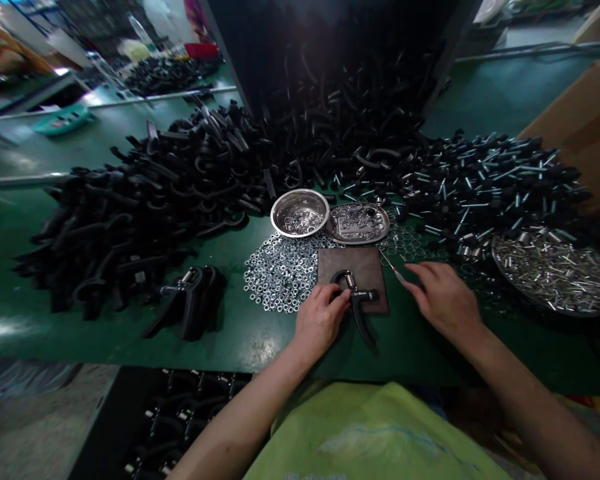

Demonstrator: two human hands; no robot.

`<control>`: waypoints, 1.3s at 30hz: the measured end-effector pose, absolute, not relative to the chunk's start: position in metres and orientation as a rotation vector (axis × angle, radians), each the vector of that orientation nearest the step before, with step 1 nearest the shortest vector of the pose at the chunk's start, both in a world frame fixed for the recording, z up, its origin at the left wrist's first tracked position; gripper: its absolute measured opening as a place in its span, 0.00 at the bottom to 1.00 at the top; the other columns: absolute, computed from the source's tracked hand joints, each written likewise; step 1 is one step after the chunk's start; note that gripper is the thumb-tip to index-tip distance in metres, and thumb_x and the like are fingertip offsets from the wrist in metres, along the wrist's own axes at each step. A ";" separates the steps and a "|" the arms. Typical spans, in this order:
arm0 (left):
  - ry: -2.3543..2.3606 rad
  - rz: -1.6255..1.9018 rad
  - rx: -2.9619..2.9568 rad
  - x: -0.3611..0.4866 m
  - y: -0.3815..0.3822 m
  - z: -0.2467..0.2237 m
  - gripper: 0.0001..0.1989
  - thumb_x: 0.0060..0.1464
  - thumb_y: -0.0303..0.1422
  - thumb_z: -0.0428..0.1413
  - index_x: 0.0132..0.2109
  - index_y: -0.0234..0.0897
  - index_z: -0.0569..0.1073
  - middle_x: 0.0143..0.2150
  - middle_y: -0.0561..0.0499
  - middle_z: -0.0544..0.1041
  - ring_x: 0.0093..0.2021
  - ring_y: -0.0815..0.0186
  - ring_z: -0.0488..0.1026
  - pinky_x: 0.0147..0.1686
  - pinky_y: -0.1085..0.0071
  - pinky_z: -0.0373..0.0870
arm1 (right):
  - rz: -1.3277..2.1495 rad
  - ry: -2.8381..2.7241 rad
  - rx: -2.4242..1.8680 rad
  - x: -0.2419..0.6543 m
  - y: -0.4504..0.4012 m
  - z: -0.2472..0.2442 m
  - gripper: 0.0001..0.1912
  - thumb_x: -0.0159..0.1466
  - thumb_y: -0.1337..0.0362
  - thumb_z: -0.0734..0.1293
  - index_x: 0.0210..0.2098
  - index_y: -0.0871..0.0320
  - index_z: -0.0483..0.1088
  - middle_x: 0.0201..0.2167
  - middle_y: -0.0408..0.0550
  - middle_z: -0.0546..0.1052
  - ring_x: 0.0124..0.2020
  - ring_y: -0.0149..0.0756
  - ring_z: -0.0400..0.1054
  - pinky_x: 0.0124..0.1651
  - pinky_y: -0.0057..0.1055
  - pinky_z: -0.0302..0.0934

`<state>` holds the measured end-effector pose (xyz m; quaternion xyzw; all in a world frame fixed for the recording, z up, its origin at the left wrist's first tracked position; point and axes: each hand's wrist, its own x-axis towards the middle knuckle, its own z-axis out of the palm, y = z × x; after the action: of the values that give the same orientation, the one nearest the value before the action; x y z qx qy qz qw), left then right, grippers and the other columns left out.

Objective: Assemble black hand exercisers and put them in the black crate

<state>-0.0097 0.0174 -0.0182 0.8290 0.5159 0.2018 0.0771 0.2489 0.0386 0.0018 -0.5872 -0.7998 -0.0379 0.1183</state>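
Two things in hand at the near side of the green bench (253,347). Pinches the black curved piece (364,327) between thumb and fingers of the left hand (323,313), close beside its coiled spring (351,280), partly over the brown pad (340,257). Grips a thin pointed tool (397,273) by its near end in the right hand (443,297).

Key relation: piece touching the left hand, on its right; apart from the right hand, on its left. Left hand plainly the nearer. Long axis of the handle from far left to near right, past the pad's near edge; short side arm (366,295) pointing right, across the gap between the hands.

Tool slanting from near right to far left, so past the far side of the piece rather than at it. Tip near the pad's far right corner, beside the loose wire rings (410,243) and just near of the oval tray (356,230). Too small to tell whether any ring is on the tip.
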 end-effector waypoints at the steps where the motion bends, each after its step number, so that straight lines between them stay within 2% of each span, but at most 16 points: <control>1: 1.586 0.534 2.490 -0.010 0.014 -0.015 0.15 0.61 0.35 0.48 0.53 0.44 0.71 0.47 0.46 0.72 0.43 0.62 0.68 0.38 0.69 0.69 | -0.179 -2.278 -1.911 0.268 0.026 -0.002 0.18 0.63 0.56 0.62 0.46 0.63 0.68 0.42 0.58 0.73 0.42 0.48 0.66 0.41 0.39 0.61; 3: 1.643 0.374 2.484 -0.010 0.008 -0.009 0.17 0.61 0.35 0.48 0.56 0.48 0.68 0.48 0.45 0.70 0.43 0.62 0.68 0.36 0.69 0.69 | -0.215 -2.192 -2.208 0.300 0.004 -0.013 0.21 0.63 0.52 0.61 0.44 0.65 0.68 0.38 0.60 0.72 0.39 0.50 0.67 0.36 0.40 0.62; 7: 1.691 0.132 2.415 -0.009 0.003 -0.003 0.21 0.60 0.33 0.47 0.60 0.52 0.63 0.45 0.45 0.69 0.41 0.62 0.69 0.28 0.74 0.67 | -0.013 -1.988 -2.457 0.315 -0.014 -0.019 0.19 0.66 0.55 0.56 0.43 0.64 0.67 0.38 0.60 0.74 0.36 0.50 0.70 0.32 0.41 0.63; 10: 1.682 0.076 2.384 -0.007 0.003 -0.003 0.23 0.60 0.31 0.46 0.62 0.51 0.61 0.46 0.46 0.68 0.40 0.62 0.69 0.27 0.74 0.67 | 0.259 -1.955 -2.213 0.286 -0.002 0.005 0.19 0.67 0.57 0.54 0.48 0.62 0.65 0.42 0.58 0.75 0.37 0.47 0.72 0.35 0.40 0.65; 13: 1.672 0.087 2.369 -0.006 0.002 -0.005 0.24 0.60 0.30 0.46 0.62 0.49 0.61 0.46 0.45 0.68 0.40 0.63 0.69 0.30 0.73 0.69 | 0.508 -2.001 -1.743 0.244 0.015 0.029 0.20 0.68 0.61 0.51 0.58 0.56 0.59 0.49 0.52 0.74 0.44 0.40 0.72 0.43 0.36 0.66; 18: 1.644 0.234 2.357 -0.007 0.002 -0.012 0.23 0.60 0.28 0.45 0.61 0.46 0.63 0.43 0.45 0.68 0.38 0.65 0.68 0.36 0.69 0.70 | 0.664 -2.216 -1.543 0.212 0.029 0.017 0.22 0.68 0.63 0.52 0.61 0.52 0.58 0.55 0.48 0.71 0.52 0.40 0.68 0.51 0.37 0.65; 20: 1.617 0.361 2.306 -0.009 0.004 -0.014 0.22 0.59 0.27 0.45 0.60 0.45 0.66 0.42 0.45 0.69 0.37 0.65 0.68 0.37 0.67 0.70 | 0.601 -2.238 -1.581 0.223 0.023 0.005 0.22 0.68 0.63 0.52 0.61 0.53 0.58 0.56 0.48 0.71 0.52 0.40 0.68 0.51 0.36 0.65; 22: 1.555 0.543 2.160 -0.011 0.006 -0.015 0.21 0.59 0.28 0.47 0.58 0.44 0.68 0.42 0.45 0.70 0.39 0.64 0.68 0.40 0.64 0.70 | 0.417 -2.196 -1.676 0.245 0.007 -0.003 0.23 0.68 0.62 0.53 0.62 0.53 0.57 0.54 0.49 0.72 0.49 0.40 0.71 0.45 0.35 0.67; 24: 1.468 0.723 1.832 -0.012 0.007 -0.015 0.20 0.58 0.31 0.50 0.57 0.43 0.70 0.40 0.46 0.71 0.39 0.63 0.70 0.40 0.64 0.71 | 0.123 -2.157 -1.837 0.272 -0.013 -0.010 0.23 0.68 0.62 0.54 0.62 0.52 0.58 0.48 0.50 0.75 0.40 0.39 0.73 0.35 0.34 0.66; 26: 1.365 0.822 1.354 -0.008 0.007 -0.016 0.20 0.56 0.36 0.54 0.55 0.40 0.71 0.37 0.47 0.74 0.36 0.63 0.72 0.35 0.65 0.73 | -0.187 -2.131 -2.009 0.297 -0.032 -0.017 0.23 0.67 0.61 0.55 0.61 0.52 0.61 0.38 0.50 0.77 0.31 0.39 0.72 0.27 0.34 0.61; 28: 1.264 0.852 0.897 0.001 0.003 -0.016 0.22 0.53 0.39 0.57 0.54 0.36 0.72 0.37 0.46 0.76 0.34 0.63 0.75 0.31 0.66 0.75 | -0.398 -2.131 -2.114 0.316 -0.044 -0.024 0.22 0.67 0.60 0.57 0.58 0.54 0.65 0.31 0.51 0.76 0.29 0.41 0.69 0.25 0.35 0.57; 29: 1.224 0.863 0.726 0.007 0.000 -0.016 0.23 0.52 0.39 0.58 0.54 0.35 0.72 0.40 0.44 0.77 0.36 0.62 0.76 0.33 0.65 0.76 | -0.439 -2.143 -2.133 0.322 -0.045 -0.026 0.21 0.66 0.60 0.57 0.57 0.56 0.67 0.30 0.52 0.76 0.30 0.42 0.69 0.26 0.36 0.57; 31: 1.175 0.901 0.529 0.018 -0.007 -0.015 0.23 0.52 0.37 0.59 0.54 0.37 0.71 0.50 0.42 0.75 0.44 0.60 0.76 0.42 0.62 0.76 | -0.412 -2.165 -2.089 0.324 -0.039 -0.026 0.20 0.66 0.60 0.58 0.53 0.60 0.70 0.33 0.55 0.76 0.35 0.45 0.68 0.31 0.38 0.60; 33: 1.146 0.921 0.499 0.027 -0.015 -0.011 0.23 0.52 0.36 0.59 0.56 0.40 0.70 0.59 0.44 0.69 0.54 0.59 0.71 0.53 0.61 0.70 | -0.299 -2.166 -1.955 0.315 -0.019 -0.022 0.18 0.66 0.61 0.59 0.49 0.62 0.72 0.38 0.57 0.75 0.40 0.46 0.66 0.40 0.39 0.62; 36: 1.090 0.882 0.588 0.031 -0.023 0.000 0.26 0.51 0.36 0.60 0.58 0.41 0.69 0.63 0.46 0.64 0.62 0.58 0.62 0.61 0.60 0.60 | -0.090 -2.168 -1.698 0.283 0.027 -0.010 0.14 0.66 0.63 0.59 0.42 0.62 0.74 0.38 0.55 0.75 0.42 0.43 0.64 0.46 0.38 0.61; 39: 1.101 0.809 0.702 0.024 -0.024 0.016 0.29 0.50 0.37 0.60 0.60 0.38 0.66 0.62 0.43 0.65 0.62 0.57 0.63 0.60 0.59 0.59 | 0.101 -2.234 -1.481 0.240 0.083 -0.001 0.11 0.65 0.65 0.60 0.37 0.59 0.75 0.36 0.52 0.75 0.42 0.41 0.63 0.46 0.36 0.61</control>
<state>0.0240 -0.0237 0.0159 0.3173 0.4980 0.3658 0.7193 0.2397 0.0831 -0.0010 -0.5376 -0.8111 0.0368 0.2276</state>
